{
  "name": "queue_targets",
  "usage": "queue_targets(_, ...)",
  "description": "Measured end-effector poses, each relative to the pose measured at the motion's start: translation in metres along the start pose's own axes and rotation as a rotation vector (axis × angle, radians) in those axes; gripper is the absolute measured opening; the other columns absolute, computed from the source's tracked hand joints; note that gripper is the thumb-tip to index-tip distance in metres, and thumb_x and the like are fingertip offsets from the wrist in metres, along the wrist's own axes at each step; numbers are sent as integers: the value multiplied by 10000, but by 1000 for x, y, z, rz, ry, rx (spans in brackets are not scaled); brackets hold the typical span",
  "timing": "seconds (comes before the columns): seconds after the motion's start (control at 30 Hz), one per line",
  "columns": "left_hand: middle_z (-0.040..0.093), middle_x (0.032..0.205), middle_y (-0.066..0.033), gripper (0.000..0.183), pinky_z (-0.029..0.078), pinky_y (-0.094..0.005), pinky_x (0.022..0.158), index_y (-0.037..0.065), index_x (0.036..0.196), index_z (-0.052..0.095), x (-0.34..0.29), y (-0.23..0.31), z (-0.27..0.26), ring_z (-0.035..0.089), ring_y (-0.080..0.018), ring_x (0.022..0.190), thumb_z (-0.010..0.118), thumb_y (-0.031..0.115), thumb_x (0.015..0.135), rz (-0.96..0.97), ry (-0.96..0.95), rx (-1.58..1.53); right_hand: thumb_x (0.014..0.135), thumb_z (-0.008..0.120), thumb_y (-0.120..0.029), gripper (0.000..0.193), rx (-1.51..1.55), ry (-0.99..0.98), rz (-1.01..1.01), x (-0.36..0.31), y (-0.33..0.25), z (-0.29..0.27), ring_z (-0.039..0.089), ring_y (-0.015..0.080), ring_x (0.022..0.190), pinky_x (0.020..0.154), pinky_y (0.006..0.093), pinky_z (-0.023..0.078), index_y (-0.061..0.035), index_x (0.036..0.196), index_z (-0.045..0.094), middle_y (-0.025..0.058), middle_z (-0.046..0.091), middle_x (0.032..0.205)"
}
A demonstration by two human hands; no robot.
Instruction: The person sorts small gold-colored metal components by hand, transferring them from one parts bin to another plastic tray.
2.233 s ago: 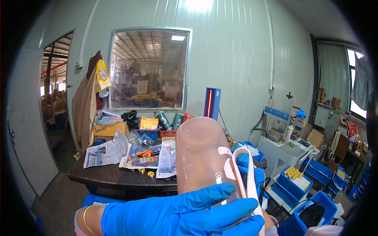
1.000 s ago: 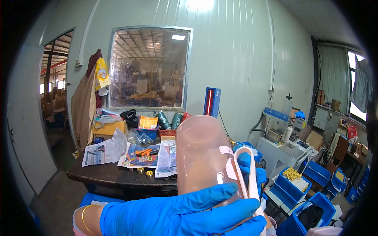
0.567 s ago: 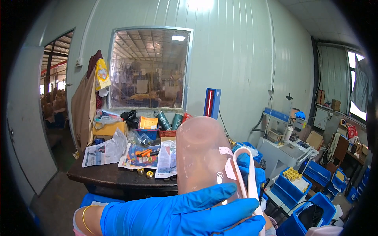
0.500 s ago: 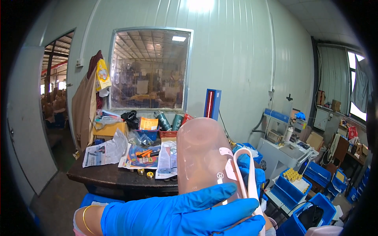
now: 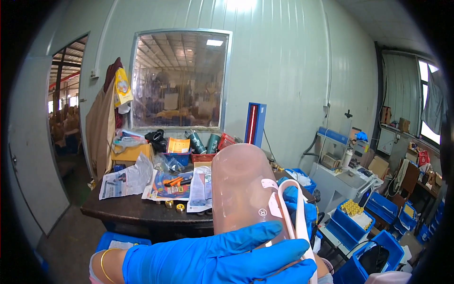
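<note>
1. Head view: at six o'clock, the blue-gloved left hand (image 5: 227,258) holds a translucent pink bottle (image 5: 246,189), fingers across its near side; the bottle sits toward five o'clock from centre.
2. A pale strap (image 5: 301,208) loops along the bottle's three-o'clock side. Behind, the right hand (image 5: 309,213) is mostly hidden; its grip cannot be told.
3. At eight o'clock, papers (image 5: 125,182) lie on the dark counter (image 5: 111,207).

Pale grn wall (image 5: 283,71) w/ window (image 5: 177,85)
</note>
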State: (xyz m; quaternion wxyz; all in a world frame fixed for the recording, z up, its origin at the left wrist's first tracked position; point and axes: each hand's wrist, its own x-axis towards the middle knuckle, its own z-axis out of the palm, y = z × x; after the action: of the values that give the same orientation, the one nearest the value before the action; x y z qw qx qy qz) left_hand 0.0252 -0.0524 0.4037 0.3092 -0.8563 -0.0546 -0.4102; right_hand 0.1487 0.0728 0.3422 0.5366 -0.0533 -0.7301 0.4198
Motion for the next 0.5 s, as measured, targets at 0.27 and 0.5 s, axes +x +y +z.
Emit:
queue_targets(0.27, 612, 985, -159, 413, 495, -370, 821, 33, 1034, 586, 4, 34, -12, 620, -233, 886, 695, 221, 683, -894, 68, -299, 849, 491, -272, 382, 57, -136, 320, -22, 15, -1, 587, 239, 897, 776, 310, 474, 17, 1094, 548, 157, 574, 1043)
queue_targets(0.5, 617, 933, -130, 353, 486, -358, 820, 9, 975, 598, -37, 50, 9, 611, -200, 869, 633, 255, 725, -1482, 56, -266, 811, 520, -123, 263, -89, -250, 432, -61, 43, 15, 577, 295, 941, 818, 323, 464, 24, 1018, 590, 171, 564, 1106)
